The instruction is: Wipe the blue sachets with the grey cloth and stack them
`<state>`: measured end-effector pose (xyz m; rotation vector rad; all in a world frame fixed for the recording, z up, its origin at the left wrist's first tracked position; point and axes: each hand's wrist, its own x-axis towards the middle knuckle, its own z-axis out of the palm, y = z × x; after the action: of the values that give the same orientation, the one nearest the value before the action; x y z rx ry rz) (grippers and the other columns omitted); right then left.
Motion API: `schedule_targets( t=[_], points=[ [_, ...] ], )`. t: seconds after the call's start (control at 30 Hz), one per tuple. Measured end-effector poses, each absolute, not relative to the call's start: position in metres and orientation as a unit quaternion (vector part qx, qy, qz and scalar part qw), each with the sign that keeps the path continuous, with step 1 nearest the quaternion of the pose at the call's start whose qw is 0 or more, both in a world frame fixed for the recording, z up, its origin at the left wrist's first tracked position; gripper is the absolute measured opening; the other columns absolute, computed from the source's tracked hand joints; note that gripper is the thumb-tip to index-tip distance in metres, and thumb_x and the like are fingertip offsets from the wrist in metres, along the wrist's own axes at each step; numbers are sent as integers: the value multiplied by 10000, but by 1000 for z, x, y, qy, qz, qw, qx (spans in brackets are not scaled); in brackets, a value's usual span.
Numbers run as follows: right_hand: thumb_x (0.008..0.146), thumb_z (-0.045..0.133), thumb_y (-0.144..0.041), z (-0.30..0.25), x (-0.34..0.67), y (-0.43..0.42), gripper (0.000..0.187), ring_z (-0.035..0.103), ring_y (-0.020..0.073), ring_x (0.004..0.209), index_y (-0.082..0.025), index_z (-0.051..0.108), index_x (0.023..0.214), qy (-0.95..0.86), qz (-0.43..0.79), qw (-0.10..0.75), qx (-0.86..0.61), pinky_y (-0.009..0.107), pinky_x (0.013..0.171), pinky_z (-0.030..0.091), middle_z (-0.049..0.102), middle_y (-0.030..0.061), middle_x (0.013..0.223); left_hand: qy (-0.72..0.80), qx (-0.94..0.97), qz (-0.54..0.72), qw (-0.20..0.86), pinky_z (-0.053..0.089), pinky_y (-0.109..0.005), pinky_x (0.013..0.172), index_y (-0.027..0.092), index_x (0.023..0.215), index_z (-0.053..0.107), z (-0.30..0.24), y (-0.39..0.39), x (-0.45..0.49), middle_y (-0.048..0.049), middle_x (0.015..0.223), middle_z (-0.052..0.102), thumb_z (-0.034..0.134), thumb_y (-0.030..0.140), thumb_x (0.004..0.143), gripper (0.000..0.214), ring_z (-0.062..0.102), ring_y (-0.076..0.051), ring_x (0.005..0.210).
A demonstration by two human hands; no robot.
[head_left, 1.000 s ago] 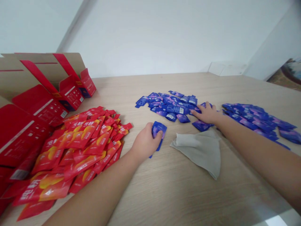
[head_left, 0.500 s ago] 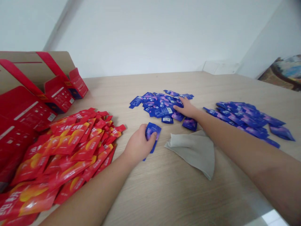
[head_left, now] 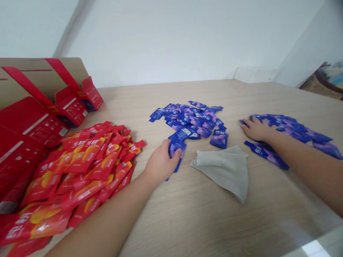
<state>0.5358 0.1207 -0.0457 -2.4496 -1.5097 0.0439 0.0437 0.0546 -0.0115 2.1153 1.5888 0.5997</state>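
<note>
My left hand is closed around a few blue-and-purple sachets, held low over the table in front of me. Just beyond it spreads a loose middle heap of blue sachets, one of them touching or nearly touching the held ones. On the right, my right hand lies with fingers apart over the left end of another blue sachet pile. A single blue sachet sits at the near side of that hand, partly under the forearm. Whatever is beneath the palm is hidden.
A grey cloth lies crumpled between my arms. To the left, a large heap of red sachets rests against open red cartons. A white box-like object stands at the table's back edge by the wall.
My right hand has moved right, from the middle heap to the right-hand pile. Sachets in the middle heap have shifted, one now lying nearer my left hand. The left hand keeps its grip.
</note>
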Motion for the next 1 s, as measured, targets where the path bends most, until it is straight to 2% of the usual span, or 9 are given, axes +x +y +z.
schedule_targets(
  t=[0.13, 0.23, 0.33, 0.43, 0.57, 0.63, 0.73, 0.83, 1.0],
  points=[
    [956, 524, -728, -40, 507, 118, 821, 160, 577, 1621, -255, 528, 1627, -607, -20, 120, -785, 877, 1186, 27, 255, 233, 1784, 566, 771, 210, 202, 516, -351, 788, 239, 1253, 611, -12, 54, 43, -90, 1087, 781, 593, 465, 1031, 318, 760, -301, 982],
    [947, 526, -783, -41, 455, 109, 901, 212, 472, 1649, -336, 362, 1712, -748, 37, 90, -656, 742, 1269, 215, 143, 153, 1830, 550, 788, 194, 195, 518, -351, 782, 242, 1248, 628, -14, 53, 43, -90, 1088, 783, 600, 463, 1025, 315, 763, -299, 973],
    [901, 589, -832, -46, 401, 107, 979, 175, 490, 1653, -397, 294, 1728, -801, 62, 66, -592, 755, 1254, 265, 103, 118, 1841, 541, 801, 180, 185, 522, -359, 815, 241, 1312, 617, -15, 52, 43, -101, 1147, 784, 604, 466, 1026, 364, 763, -309, 1028],
    [939, 546, -826, -49, 368, 120, 940, 203, 519, 1638, -375, 304, 1728, -795, 57, 82, -598, 781, 1236, 278, 123, 149, 1833, 538, 807, 169, 174, 521, -362, 802, 234, 1314, 610, -15, 50, 43, -101, 1145, 784, 590, 468, 1037, 364, 766, -309, 1018],
    [979, 555, -759, -47, 352, 144, 897, 212, 514, 1637, -270, 371, 1709, -781, 35, 112, -614, 745, 1258, 279, 174, 211, 1811, 534, 815, 160, 159, 517, -356, 766, 240, 1298, 601, -15, 49, 43, -81, 1103, 787, 586, 461, 1041, 339, 770, -299, 976],
    [984, 574, -733, -43, 347, 148, 888, 173, 529, 1641, -235, 394, 1696, -776, 24, 121, -618, 781, 1252, 242, 194, 228, 1802, 532, 818, 156, 149, 521, -359, 757, 242, 1298, 596, -15, 49, 43, -78, 1097, 786, 579, 464, 1046, 337, 772, -301, 971],
    [1037, 516, -677, -33, 341, 139, 791, 117, 513, 1656, -243, 403, 1689, -790, 9, 139, -597, 832, 1241, 165, 196, 197, 1810, 521, 830, 147, 137, 534, -357, 766, 246, 1285, 604, -15, 49, 43, -69, 1108, 785, 554, 454, 1064, 308, 773, -287, 980],
    [1100, 421, -575, -23, 340, 116, 647, 218, 431, 1658, -226, 476, 1642, -811, 5, 167, -560, 738, 1277, 252, 271, 183, 1791, 498, 849, 131, 120, 552, -356, 809, 250, 1305, 622, -13, 47, 43, -69, 1170, 778, 532, 446, 1078, 313, 769, -273, 1023],
    [1084, 439, -544, -13, 373, 60, 573, 442, 407, 1564, -250, 597, 1550, -791, 5, 132, -597, 667, 1237, 406, 448, 176, 1703, 466, 876, 99, 74, 575, -415, 812, 221, 1479, 579, -10, 39, 46, -112, 1227, 749, 537, 461, 1073, 474, 753, -316, 1025]
  ],
)
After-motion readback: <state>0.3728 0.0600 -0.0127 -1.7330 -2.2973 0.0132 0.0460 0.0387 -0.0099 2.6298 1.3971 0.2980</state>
